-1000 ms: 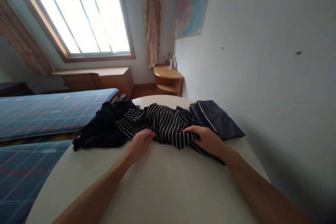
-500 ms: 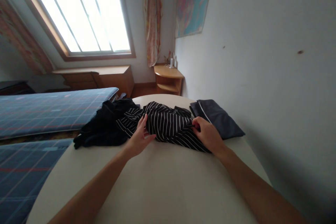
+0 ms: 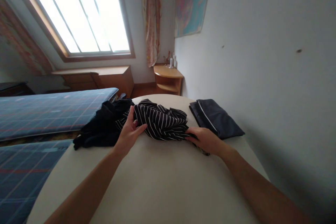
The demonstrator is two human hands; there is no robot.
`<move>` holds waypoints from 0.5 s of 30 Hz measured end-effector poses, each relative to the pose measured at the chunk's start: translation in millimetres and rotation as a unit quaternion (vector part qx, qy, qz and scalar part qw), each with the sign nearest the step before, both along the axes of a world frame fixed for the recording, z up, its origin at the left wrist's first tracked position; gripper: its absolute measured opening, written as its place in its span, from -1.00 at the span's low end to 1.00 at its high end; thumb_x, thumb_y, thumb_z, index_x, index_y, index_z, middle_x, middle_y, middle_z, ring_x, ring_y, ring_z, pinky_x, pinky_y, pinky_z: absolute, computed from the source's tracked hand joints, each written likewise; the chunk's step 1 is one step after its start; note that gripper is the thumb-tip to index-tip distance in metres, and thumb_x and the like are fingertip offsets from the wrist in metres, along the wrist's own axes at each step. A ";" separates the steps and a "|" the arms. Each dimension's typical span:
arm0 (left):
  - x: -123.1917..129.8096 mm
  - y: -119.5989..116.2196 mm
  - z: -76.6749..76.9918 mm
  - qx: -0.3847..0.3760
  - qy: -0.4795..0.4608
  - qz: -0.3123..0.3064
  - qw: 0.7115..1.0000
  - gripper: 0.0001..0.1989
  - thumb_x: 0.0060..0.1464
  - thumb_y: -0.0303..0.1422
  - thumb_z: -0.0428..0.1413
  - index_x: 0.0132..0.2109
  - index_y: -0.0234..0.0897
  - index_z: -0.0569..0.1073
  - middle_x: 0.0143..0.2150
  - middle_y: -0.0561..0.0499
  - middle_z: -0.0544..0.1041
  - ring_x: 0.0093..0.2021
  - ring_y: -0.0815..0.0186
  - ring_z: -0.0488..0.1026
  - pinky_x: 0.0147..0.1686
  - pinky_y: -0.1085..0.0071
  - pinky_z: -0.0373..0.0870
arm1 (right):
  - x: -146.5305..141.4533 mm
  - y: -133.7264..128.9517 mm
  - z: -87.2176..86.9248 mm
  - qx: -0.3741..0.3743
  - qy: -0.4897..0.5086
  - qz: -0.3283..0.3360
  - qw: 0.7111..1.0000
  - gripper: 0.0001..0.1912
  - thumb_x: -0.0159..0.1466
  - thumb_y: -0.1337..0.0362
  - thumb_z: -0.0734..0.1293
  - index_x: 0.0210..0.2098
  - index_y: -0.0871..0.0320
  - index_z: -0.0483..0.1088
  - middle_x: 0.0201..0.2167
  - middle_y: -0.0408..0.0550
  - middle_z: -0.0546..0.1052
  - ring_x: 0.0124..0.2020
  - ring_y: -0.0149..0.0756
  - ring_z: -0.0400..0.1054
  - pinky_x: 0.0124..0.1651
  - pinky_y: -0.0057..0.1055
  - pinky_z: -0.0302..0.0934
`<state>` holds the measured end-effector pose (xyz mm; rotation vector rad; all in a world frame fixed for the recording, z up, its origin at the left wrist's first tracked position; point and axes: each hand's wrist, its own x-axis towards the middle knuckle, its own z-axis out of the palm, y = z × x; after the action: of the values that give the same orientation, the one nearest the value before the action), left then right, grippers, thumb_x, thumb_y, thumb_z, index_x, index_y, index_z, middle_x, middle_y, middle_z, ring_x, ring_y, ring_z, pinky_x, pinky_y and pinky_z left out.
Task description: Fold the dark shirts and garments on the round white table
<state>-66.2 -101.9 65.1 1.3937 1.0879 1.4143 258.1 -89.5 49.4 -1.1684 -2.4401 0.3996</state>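
A black garment with white stripes (image 3: 160, 119) lies bunched up on the pale round table (image 3: 168, 178). At its left end is my left hand (image 3: 128, 133), the thumb in front and the fingers behind, with a fold of the cloth between them. My right hand (image 3: 206, 140) pinches the lower right part of the same garment, fingers closed on it. A short end of the striped cloth hangs down below that hand. What kind of garment it is, I cannot tell.
Heaped black clothing (image 3: 102, 126) lies left of the striped garment, touching it. A folded dark grey garment (image 3: 217, 117) with a white line sits at the right, near the wall (image 3: 275, 87). Plaid mattresses (image 3: 52, 112) stand left of the table. A corner shelf (image 3: 168, 71) is behind.
My left hand has moved left along the striped garment. My right hand has shifted slightly lower, and the cloth is more bunched, its right side drawn in from the table.
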 end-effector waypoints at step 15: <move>-0.7 -3.5 6.8 -0.045 -0.057 -0.014 0.997 -0.05 0.00 -0.35 0.31 0.45 -0.12 0.04 0.14 -0.11 0.50 -0.03 0.26 0.51 0.01 0.36 0.45 | 10.4 1.7 17.5 0.061 0.370 -0.177 0.910 -0.45 0.28 -0.24 0.23 -0.45 0.14 0.39 -0.58 -0.14 0.42 -0.54 -0.34 0.29 -0.49 -0.44 0.17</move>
<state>-66.9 -105.4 71.8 1.2447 1.0427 1.3904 268.5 -87.8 66.8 -1.1091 -1.5447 0.4613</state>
